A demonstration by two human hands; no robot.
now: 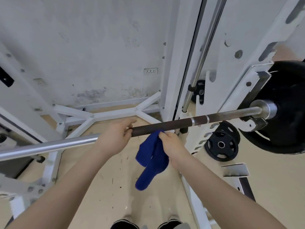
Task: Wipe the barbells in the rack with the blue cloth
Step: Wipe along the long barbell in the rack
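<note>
A barbell (181,123) lies across the white rack, its right half dark and knurled, its left half bright steel (49,146). My left hand (113,138) is wrapped over the bar near its middle. My right hand (171,144) sits just below the bar and grips a bunched blue cloth (151,157), which hangs down from my fist. The cloth's top edge touches the underside of the bar. A large black weight plate (287,104) sits on the bar's right sleeve.
White rack uprights (231,80) stand on the right, with a chrome guide rod (203,55) beside them. A smaller black plate (222,144) is stored low on the rack. White base struts (99,115) cross the tan floor ahead. My shoes (146,224) show at the bottom.
</note>
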